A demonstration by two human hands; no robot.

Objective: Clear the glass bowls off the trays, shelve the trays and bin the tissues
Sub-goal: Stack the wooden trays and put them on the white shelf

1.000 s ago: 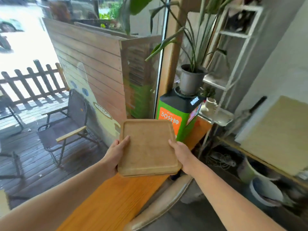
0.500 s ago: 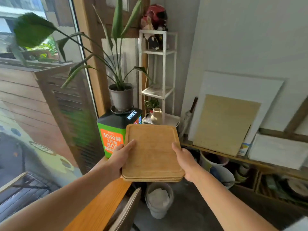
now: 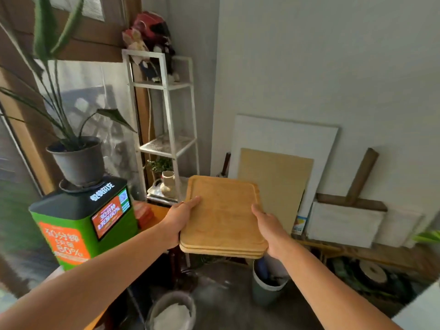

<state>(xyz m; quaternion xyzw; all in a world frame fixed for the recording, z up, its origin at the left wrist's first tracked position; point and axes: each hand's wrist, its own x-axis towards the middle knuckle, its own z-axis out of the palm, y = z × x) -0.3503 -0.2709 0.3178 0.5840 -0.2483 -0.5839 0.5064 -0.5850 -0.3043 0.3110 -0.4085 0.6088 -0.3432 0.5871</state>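
Left hand [image 3: 182, 220] gripped left edge of stacked wooden trays [image 3: 222, 217], thumb on top surface. Right hand [image 3: 270, 228] gripped right edge of same stack, thumb on top. Stack held level in air, three layers visible at near edge, top tray bare. White metal shelf unit [image 3: 166, 115] stood just beyond and left of stack. Green box [image 3: 81, 225] with potted plant [image 3: 76, 158] on top sat well left of stack. Bucket [image 3: 267, 284] on floor below stack's right corner. Boards [image 3: 281, 172] leaned on wall behind stack.

The orange-brown wooden counter [image 3: 157, 211] bears a green-and-black kiosk box [image 3: 81, 225], while the white metal shelf rack [image 3: 166, 110] holds a cream ceramic vase [image 3: 168, 184].
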